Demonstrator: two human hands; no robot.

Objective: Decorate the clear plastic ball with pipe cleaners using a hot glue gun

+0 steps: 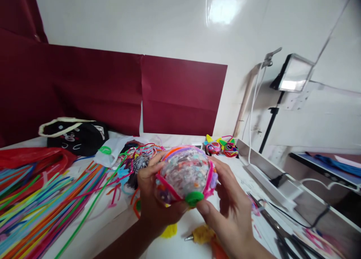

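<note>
Both my hands hold a round clear ball (pixel 184 172) stuffed with colourful scraps and wrapped in pink and orange pipe cleaners. A green disc (pixel 194 198) sits on its near underside. My left hand (pixel 153 197) cups the ball from the left with fingers curled around it. My right hand (pixel 228 202) grips its right side, with the thumb beside the green disc. The ball is lifted above the white table (pixel 180 244).
Several loose coloured pipe cleaners (pixel 42 206) spread across the left of the table. A black bag (pixel 75 135) lies at the back left. Two small colourful figures (pixel 221 147) stand at the back. Scissors (pixel 278 229) and cables lie at the right; a lamp stand (pixel 293 74) rises behind.
</note>
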